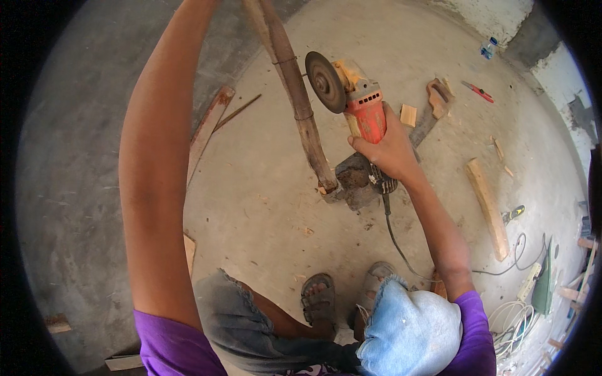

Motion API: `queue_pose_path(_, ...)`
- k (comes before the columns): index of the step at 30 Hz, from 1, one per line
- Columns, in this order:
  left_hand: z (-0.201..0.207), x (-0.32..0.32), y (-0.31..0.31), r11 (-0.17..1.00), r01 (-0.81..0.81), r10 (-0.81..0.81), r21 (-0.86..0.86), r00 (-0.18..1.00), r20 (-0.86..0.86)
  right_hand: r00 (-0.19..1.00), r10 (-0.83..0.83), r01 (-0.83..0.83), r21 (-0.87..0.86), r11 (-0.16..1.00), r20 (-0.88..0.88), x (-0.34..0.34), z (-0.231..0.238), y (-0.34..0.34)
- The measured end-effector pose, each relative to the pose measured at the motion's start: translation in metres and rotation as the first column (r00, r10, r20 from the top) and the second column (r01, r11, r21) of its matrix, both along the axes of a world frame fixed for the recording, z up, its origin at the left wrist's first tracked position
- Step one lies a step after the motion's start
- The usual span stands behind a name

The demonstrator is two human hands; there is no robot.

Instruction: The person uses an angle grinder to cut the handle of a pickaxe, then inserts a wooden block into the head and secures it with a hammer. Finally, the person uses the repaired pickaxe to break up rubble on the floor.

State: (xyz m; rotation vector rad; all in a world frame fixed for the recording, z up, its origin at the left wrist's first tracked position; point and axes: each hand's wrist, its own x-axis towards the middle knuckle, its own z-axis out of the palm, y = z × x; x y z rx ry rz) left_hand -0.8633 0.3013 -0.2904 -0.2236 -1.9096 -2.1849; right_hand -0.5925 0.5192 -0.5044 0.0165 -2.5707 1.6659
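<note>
Currently, right hand [394, 149]: fingers and thumb wrapped round the grinder [369, 116].
Grinder: right of the pole [293, 88], overlapping the block [355, 182] in view; its long axis runs up and leftward from cord [388, 216] to disc [326, 81].
Disc: just beside the pole; contact unclear.
Pole: slants from the top edge down and rightward, foot at the block.
Left hand: past the top edge; cannot tell its grip.

Angle grinder [369, 121] — red and yellow; cutting disc [321, 83] — dark grey; wooden pole [292, 81] brown; sleeves [478, 329] purple.
</note>
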Motion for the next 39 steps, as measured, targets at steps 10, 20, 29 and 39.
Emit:
queue_pose_path(10,-0.0047,-0.0014,0.0013,0.999,0.034,-0.036,-0.036,0.998,-0.056,1.0,0.012,-0.012,0.056,0.998,0.0,-0.0024,-0.0012,-0.0009)
queue_pose_path(20,-0.0027,0.0009,-0.0035,0.999,0.041,-0.043,-0.031,0.997,-0.069,1.0,0.019,-0.02,0.066,0.998,0.017,-0.0045,0.002,-0.002)
queue_pose_path(29,-0.0027,0.0011,-0.0012,1.0,0.022,-0.023,-0.011,0.998,-0.058,0.999,0.028,-0.029,0.051,0.998,0.019,-0.0073,0.0022,-0.0048)
queue_pose_path(39,-0.0008,-0.0005,-0.0007,0.999,0.013,-0.015,-0.031,0.998,-0.066,0.999,-0.023,0.025,0.044,0.999,-0.042,-0.007,-0.0022,-0.0071)
